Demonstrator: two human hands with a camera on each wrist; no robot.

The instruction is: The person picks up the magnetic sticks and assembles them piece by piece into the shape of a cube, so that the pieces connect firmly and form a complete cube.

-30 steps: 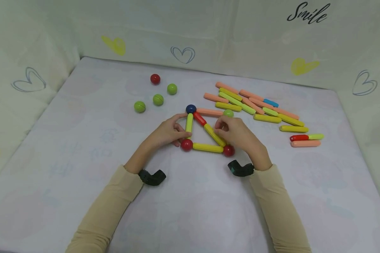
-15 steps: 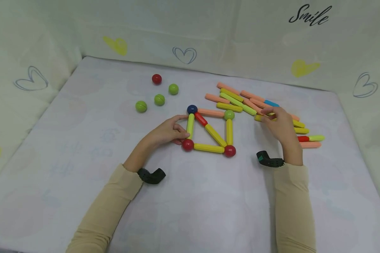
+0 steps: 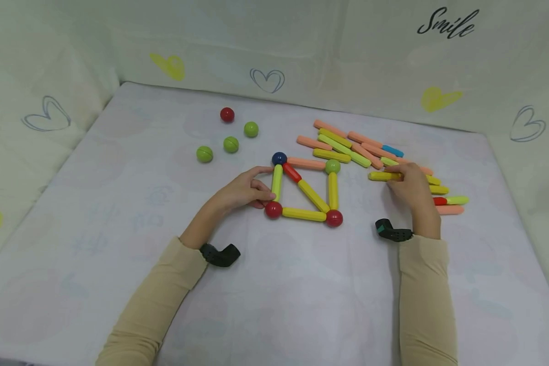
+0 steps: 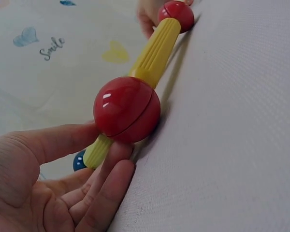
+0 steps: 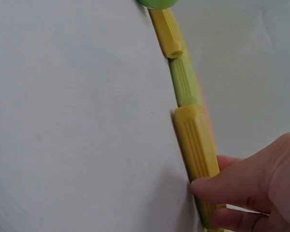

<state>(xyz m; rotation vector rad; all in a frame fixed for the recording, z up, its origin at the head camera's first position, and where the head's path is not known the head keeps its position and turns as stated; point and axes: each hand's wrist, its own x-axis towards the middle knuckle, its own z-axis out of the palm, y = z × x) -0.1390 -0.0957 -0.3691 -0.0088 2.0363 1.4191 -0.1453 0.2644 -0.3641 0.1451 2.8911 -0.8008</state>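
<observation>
A flat four-sided frame of toy building rods and balls lies mid-table. Its corners are a dark blue ball [image 3: 279,159], a green ball [image 3: 332,166] and two red balls, one at near left [image 4: 128,108]. A red-and-yellow diagonal [image 3: 313,195] crosses it. My left hand [image 3: 242,190] pinches the light green rod [image 3: 277,182] between thumb and fingers beside that near-left red ball, its index fingertip reaching to the blue ball. To the right, my right hand [image 3: 410,185] pinches a yellow rod [image 5: 195,140] that lies at the front of the pile, covering its right part.
Behind and right of the frame, several loose pink, yellow, light green and blue rods [image 3: 343,147] lie close together. More, including a red-and-light-green pair [image 3: 457,200], lie beyond my right hand. Loose green balls [image 3: 231,144] and a red ball [image 3: 227,115] rest at back left.
My right hand left the frame's right side, moved right to the pile and now pinches a yellow rod there. The left hand has stayed at the frame's left side.
</observation>
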